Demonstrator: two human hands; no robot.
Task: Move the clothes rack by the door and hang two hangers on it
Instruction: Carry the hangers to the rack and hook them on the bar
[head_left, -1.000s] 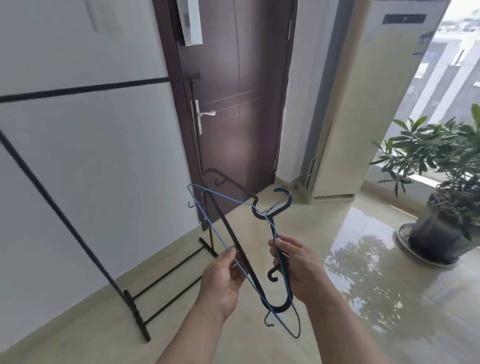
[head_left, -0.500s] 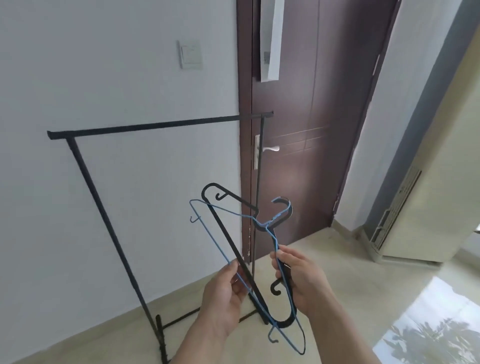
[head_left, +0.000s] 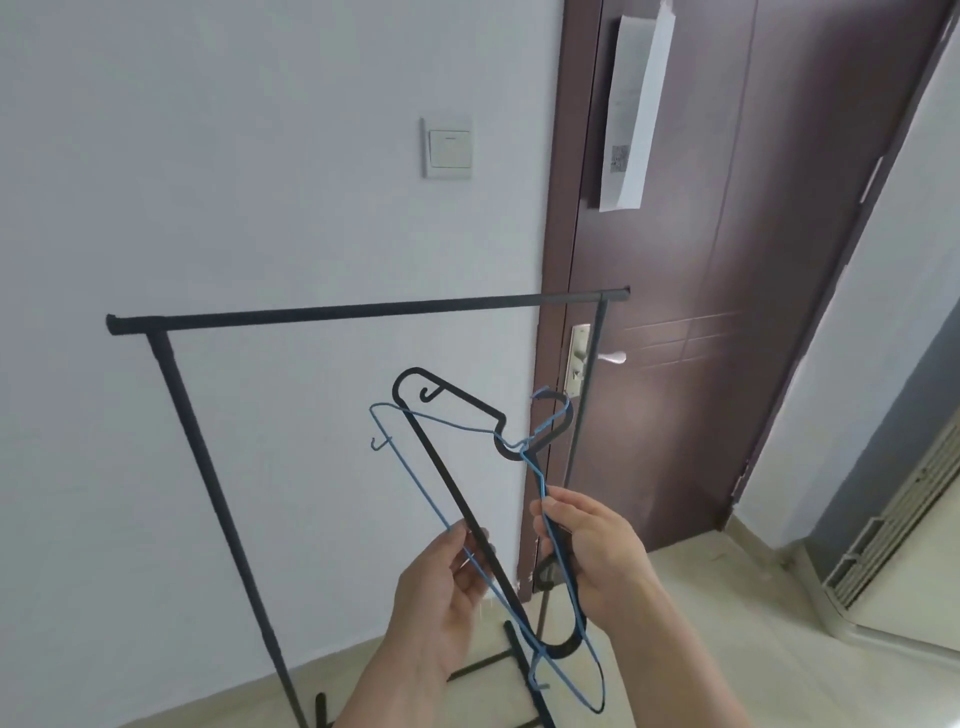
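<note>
At lower centre of the frame, the left hand (head_left: 441, 587) pinches the thin blue wire hanger (head_left: 415, 486) and stiff black plastic hanger (head_left: 457, 488); the right hand (head_left: 592, 551) closes on their other arms. Both look light, the wire bendy, and their hooks interlock. The black metal clothes rack (head_left: 363, 310) stands behind, beside the brown door (head_left: 727, 260).
</note>
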